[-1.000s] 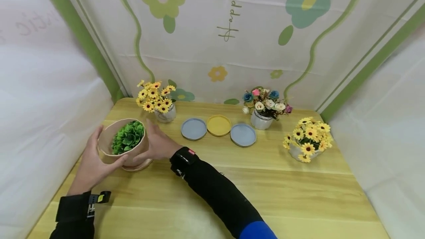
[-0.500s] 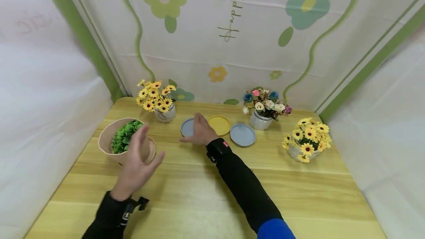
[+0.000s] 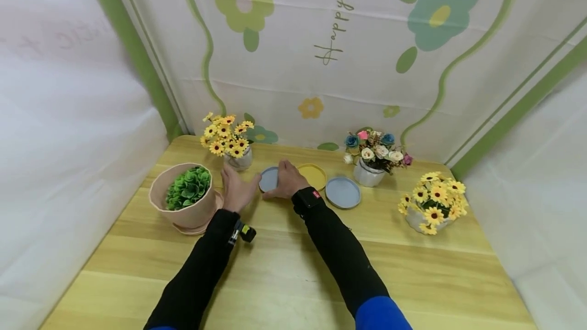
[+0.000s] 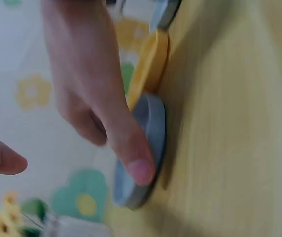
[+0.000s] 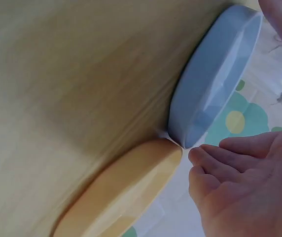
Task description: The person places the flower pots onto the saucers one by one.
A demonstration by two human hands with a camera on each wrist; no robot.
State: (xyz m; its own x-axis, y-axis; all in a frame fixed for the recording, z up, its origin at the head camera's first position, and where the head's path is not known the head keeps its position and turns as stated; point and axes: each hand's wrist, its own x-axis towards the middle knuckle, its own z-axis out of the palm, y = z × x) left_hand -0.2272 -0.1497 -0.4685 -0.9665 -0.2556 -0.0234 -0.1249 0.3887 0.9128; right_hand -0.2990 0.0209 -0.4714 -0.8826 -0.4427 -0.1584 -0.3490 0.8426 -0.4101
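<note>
Green plant pot (image 3: 185, 195) is already sitting on its saucer (image 3: 202, 227) at the table's (image 3: 293, 269) left. Both hands are now closing on the leftmost blue saucer (image 3: 268, 179), lying flat beside the yellow saucer (image 3: 314, 175). Right hand (image 3: 286, 180) is resting over it, thumb curling against its rim; left hand (image 3: 236, 190) is lying loose beside it, holding nothing. Saucer not yet lifted; three flower pots are standing without saucers

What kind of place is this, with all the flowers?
Probably a staged tabletop set, not a real home: a wooden table boxed in by a printed flower backdrop, with small potted fake flowers and coloured saucers laid out.
</note>
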